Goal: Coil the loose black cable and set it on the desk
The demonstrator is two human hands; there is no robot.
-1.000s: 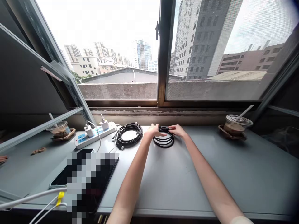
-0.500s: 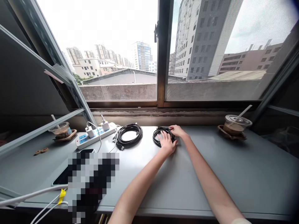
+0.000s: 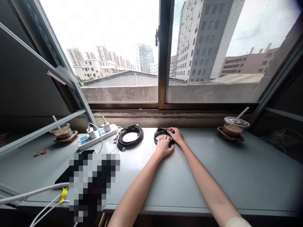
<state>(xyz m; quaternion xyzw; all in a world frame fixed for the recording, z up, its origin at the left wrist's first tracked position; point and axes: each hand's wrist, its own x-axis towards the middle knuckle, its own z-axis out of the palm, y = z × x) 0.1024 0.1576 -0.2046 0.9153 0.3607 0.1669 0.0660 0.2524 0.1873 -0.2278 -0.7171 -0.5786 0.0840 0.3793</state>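
A small coil of black cable (image 3: 155, 135) lies flat on the grey table, with both hands on it. My left hand (image 3: 163, 147) is closed over the near right part of the coil, knuckles up, its fingertips inside the ring. At the far right side, my right hand (image 3: 176, 136) pinches the cable with its fingers bent. Parts of the coil under both hands are hidden. To the left rests a larger coil of black cable (image 3: 121, 142), apart from my hands, with a connector at its near edge.
A white power strip (image 3: 82, 145) with plugs stands at the left. Lidded drink cups (image 3: 233, 126) sit at both sides in brown holders. A phone (image 3: 62, 176), white cables (image 3: 35, 193) and a pixelated patch occupy the left front. A window (image 3: 162, 63) is behind the table (image 3: 213, 164).
My left hand has drawn its spread fingers together and slid slightly left and nearer. My right hand has moved a little left and down over the coil's edge.
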